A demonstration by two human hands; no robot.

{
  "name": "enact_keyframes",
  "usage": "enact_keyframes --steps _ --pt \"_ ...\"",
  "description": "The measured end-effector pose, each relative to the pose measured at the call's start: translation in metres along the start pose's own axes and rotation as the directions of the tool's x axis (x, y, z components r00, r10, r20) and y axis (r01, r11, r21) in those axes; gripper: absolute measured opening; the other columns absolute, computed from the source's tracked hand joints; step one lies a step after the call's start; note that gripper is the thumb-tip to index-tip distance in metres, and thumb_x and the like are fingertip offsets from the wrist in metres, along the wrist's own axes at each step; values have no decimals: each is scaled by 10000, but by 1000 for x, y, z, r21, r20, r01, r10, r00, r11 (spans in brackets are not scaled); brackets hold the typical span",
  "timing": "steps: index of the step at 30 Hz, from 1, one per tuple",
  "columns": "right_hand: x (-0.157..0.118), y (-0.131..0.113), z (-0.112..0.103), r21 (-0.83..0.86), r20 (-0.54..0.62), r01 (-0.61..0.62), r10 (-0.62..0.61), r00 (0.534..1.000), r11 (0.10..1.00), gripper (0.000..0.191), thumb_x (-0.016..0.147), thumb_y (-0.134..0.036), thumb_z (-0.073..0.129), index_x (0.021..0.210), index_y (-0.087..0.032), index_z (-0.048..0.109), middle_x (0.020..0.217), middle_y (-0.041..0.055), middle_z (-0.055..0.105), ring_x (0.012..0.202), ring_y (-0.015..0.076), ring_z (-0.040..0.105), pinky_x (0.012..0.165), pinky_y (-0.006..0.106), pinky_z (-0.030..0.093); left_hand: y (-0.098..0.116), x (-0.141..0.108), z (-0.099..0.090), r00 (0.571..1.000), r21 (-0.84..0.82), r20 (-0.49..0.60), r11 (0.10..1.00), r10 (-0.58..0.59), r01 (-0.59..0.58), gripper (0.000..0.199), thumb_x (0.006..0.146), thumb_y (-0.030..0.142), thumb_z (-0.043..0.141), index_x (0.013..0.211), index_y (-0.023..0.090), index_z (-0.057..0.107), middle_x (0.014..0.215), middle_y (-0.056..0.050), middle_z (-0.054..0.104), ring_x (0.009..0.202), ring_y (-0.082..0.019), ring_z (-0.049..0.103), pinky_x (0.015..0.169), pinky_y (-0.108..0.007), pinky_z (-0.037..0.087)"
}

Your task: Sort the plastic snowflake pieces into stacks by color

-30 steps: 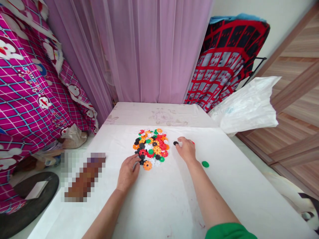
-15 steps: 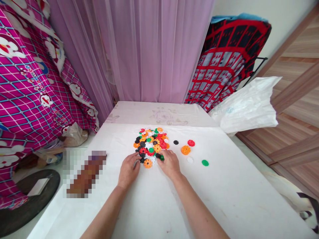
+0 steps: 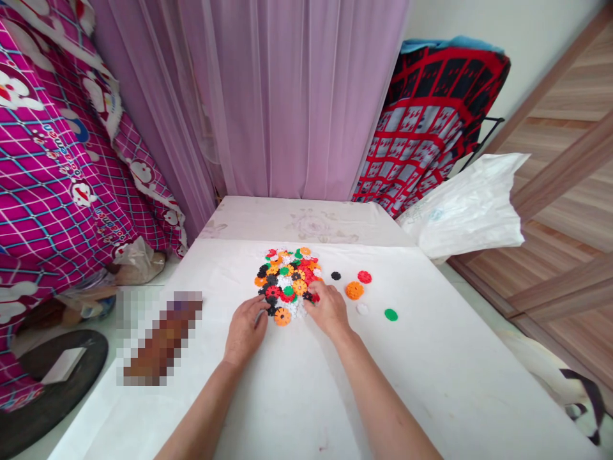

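A pile of small flower-shaped discs (image 3: pixel 284 281) in red, orange, black, white and green lies on the white table cover. My left hand (image 3: pixel 246 327) rests at the pile's near left edge, fingers apart and touching black discs. At the right edge of the pile, my right hand (image 3: pixel 329 309) has its fingers bent over the discs; what its fingertips hold, if anything, is too small to make out. To the right lie a black disc (image 3: pixel 336 276), a red disc (image 3: pixel 364 277), orange discs (image 3: pixel 355 291), a white disc (image 3: pixel 363 309) and a green disc (image 3: pixel 391 315).
A blurred brownish object (image 3: pixel 163 338) lies on the table's left side. Behind the table (image 3: pixel 416 396) hangs a purple curtain (image 3: pixel 297 102). A white bag (image 3: pixel 469 207) stands past the right back corner. Patterned pink cloth (image 3: pixel 62 166) hangs at the left.
My right hand has shifted slightly up along the pile's right edge, and a green disc by its fingertips no longer shows there. The left hand stays nearly in place. The view has shifted slightly.
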State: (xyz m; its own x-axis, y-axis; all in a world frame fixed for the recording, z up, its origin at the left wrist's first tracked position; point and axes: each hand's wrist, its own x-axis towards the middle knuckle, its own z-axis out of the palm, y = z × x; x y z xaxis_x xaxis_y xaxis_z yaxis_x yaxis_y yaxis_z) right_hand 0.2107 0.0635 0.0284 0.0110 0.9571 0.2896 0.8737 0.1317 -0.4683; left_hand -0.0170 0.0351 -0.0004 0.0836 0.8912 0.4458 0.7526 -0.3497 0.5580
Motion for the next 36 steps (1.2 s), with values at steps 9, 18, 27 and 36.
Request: enact_keyframes --steps 9,18,27,36 --pt "56 55 -41 -174 0 -203 206 978 964 324 731 -186 638 1050 -232 610 977 12 728 922 227 598 771 323 383 2 1 -1 1000 9 4 1000 -3 3 226 848 221 487 932 245 695 1135 -71 704 1022 -230 665 928 -437 540" --pt "64 61 -35 -260 68 -200 225 972 945 301 762 -189 605 1059 -235 619 1010 18 736 964 245 602 754 332 374 0 0 -2 1000 36 12 999 -7 7 225 849 222 488 940 243 693 1148 -66 701 1035 -231 660 934 -436 537" --pt "54 65 -37 -188 -12 -161 162 987 969 221 785 -182 597 999 -228 626 1008 14 721 910 200 598 768 300 377 0 0 -2 1000 37 -2 999 16 -16 229 855 220 481 939 239 694 1137 -68 706 1028 -227 664 923 -428 544" --pt "-8 30 -1 28 -54 -3 4 999 1000 128 825 -210 534 851 -235 656 812 0 696 770 156 600 707 246 398 1 2 -2 1000 49 3 999 2 -2 233 856 235 480 947 232 694 1144 -75 704 1027 -225 667 927 -416 542"
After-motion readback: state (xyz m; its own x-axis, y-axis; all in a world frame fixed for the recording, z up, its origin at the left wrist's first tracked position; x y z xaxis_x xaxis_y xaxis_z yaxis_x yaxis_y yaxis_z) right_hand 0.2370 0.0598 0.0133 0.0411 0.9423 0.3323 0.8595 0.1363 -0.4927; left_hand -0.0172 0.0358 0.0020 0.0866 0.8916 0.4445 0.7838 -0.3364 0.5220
